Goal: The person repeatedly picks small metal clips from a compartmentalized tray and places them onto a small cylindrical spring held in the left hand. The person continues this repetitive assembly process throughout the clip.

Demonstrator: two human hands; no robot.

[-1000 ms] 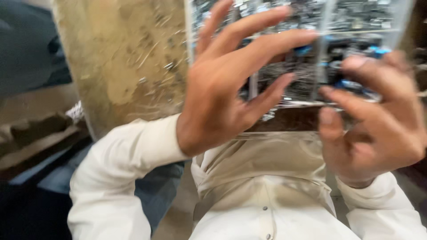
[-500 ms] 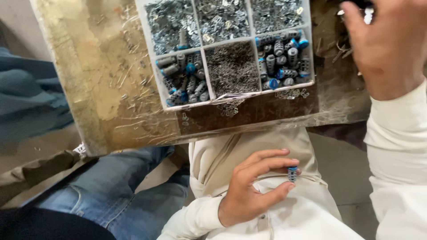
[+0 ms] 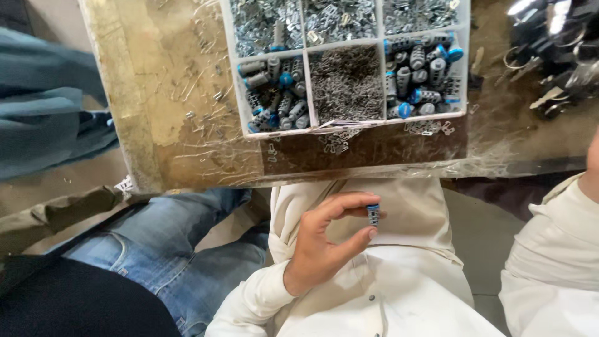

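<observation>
View: head camera, looking down past the table edge onto the lap.
Left hand [image 3: 324, 243]: in front of the cream shirt [image 3: 399, 293], below the tray [image 3: 240, 93]. Thumb and forefinger pinch 1 small cylinder; other fingers curl loosely behind.
Cylinder [image 3: 372, 214]: grey ribbed body, blue cap on top, held roughly upright between the fingertips, well below the tray's near edge and clear of the table [image 3: 156, 112].
Right hand: out of frame. Only the wrist edge and cream sleeve [image 3: 549, 249] show, right of and below the tray. Cannot tell whether it is clenched or released.
Tray: white, divided, on the worn table. 2 rows of 3 compartments visible.
Tray, near row: left compartment holds grey cylinders with blue caps [image 3: 274, 93]; middle holds a heap of fine dark wire bits [image 3: 346, 84]; right holds more blue-capped cylinders [image 3: 421, 75].
Tray, far row: all 3 compartments hold small silvery metal clips [image 3: 337, 19]; exact shape too small to tell.
Loose parts: a few metal clips [image 3: 337, 142] lie on the table just outside the tray's near wall.
Right of tray: dark pile of rings and metal pieces [image 3: 555, 56] on the table, blurred.
Left of tray: blue jeans leg [image 3: 156, 249] below the table edge; grey-blue cloth [image 3: 43, 106] further left.
</observation>
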